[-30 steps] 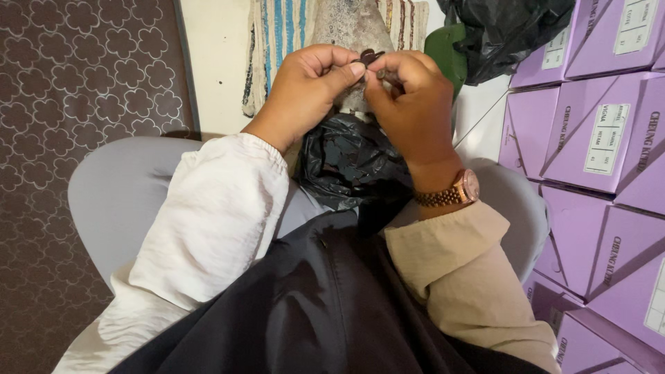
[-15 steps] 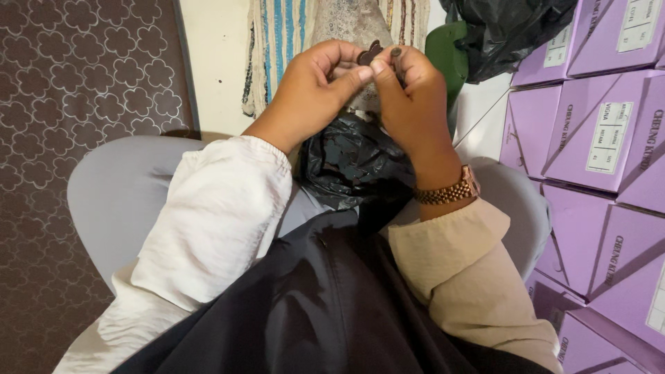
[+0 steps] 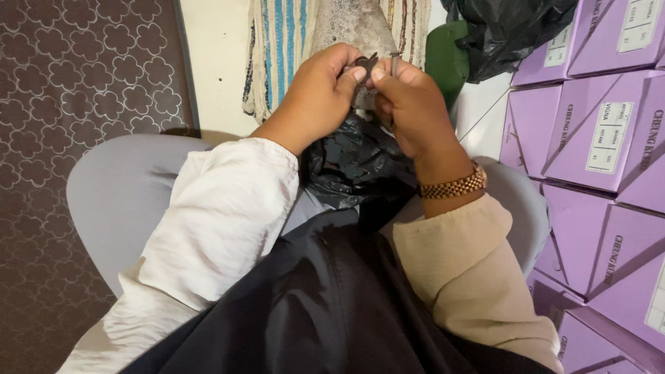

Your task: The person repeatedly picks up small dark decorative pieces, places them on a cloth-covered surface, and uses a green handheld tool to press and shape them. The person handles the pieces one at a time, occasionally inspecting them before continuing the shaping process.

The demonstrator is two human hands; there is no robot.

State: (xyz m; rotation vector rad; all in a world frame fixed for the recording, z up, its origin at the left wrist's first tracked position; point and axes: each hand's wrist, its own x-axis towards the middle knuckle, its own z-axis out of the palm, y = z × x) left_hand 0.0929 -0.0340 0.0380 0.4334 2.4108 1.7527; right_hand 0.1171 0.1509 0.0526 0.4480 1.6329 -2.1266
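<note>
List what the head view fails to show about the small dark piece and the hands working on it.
- Small dark piece: too small, mostly covered by fingertips; its kind is unclear.
- Left hand and right hand: palms face away.
- Black plastic bag: contents hidden, lower part behind sleeves.
- Purple boxes: cut off by the right edge.

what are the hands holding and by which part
Left hand pinches a small dark flat piece by its edge; right hand holds a thin metal pin.

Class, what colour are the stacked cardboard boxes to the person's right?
The stacked cardboard boxes are purple with white labels, shown best in the head view.
</note>
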